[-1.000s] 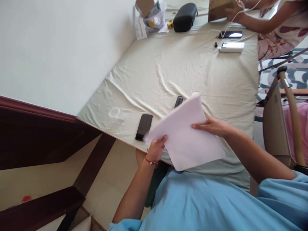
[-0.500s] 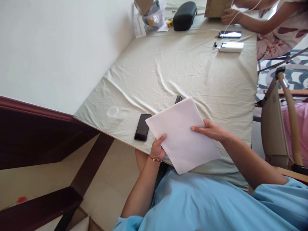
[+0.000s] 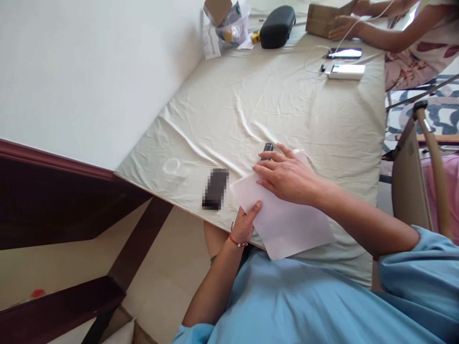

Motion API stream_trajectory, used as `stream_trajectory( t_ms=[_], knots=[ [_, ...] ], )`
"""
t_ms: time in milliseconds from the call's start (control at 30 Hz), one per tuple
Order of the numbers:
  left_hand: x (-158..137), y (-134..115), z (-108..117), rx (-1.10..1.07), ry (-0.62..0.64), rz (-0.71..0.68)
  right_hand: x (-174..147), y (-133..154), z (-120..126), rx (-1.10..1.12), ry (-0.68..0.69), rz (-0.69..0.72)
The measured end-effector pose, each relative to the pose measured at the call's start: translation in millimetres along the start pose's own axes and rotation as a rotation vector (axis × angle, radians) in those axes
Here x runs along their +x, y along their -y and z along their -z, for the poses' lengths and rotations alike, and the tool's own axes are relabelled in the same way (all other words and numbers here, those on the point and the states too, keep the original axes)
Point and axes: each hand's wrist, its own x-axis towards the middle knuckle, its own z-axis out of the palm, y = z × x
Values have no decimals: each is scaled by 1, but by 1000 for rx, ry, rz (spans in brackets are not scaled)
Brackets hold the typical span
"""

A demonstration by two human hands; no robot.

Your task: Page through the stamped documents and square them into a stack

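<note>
A stack of white paper [image 3: 292,229] lies tilted at the near edge of the cloth-covered table. My left hand [image 3: 246,222] grips its left edge, thumb on top and fingers underneath. Over the far part of the sheets is my right hand [image 3: 287,174], fingers spread and palm down; whether it touches the paper I cannot tell. Its fingertips reach close to a small black object [image 3: 267,149], partly hidden beyond the paper's far corner. Left of the paper rests a dark phone [image 3: 215,189], its surface blurred into blocks.
A clear round plastic container [image 3: 172,167] stands left on the tablecloth [image 3: 215,114]. Farther back are a black case [image 3: 277,26], a filled plastic basket [image 3: 233,31], a white power bank [image 3: 346,71] and a cabled phone [image 3: 344,53]. Another person's hands hold cardboard [image 3: 319,20]. A chair [image 3: 412,177] stands right.
My right hand has left the paper's right edge and moved left over its far part, fingers now spread. My left hand keeps its grip. The other person's cardboard has tilted.
</note>
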Motion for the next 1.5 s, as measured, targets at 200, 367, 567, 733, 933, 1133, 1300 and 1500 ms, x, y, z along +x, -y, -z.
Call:
stream_trajectory(
  t_ms=[200, 367, 567, 733, 933, 1133, 1300, 1500],
  knots=[
    [-1, -2, -5, 21, 89, 3, 4, 3, -4, -11, 79, 35],
    [2, 5, -7, 26, 34, -22, 8, 11, -7, 8, 237, 86],
    [2, 3, -3, 34, -49, -83, 7, -7, 3, 40, 111, 17],
    [3, -12, 8, -74, -134, -195, -32, -62, -2, 377, -316, -395],
    [12, -6, 9, -70, -138, -160, -68, -59, -41, 1338, 107, -737],
    [16, -5, 9, 26, -109, -141, -61, -50, -36, 1341, 144, -776],
    [25, -14, 15, -103, -206, -221, -65, -54, -36, 1301, 182, -686],
    [35, -14, 23, -125, -294, -220, -85, -46, -52, 1335, 254, -790]
  ],
)
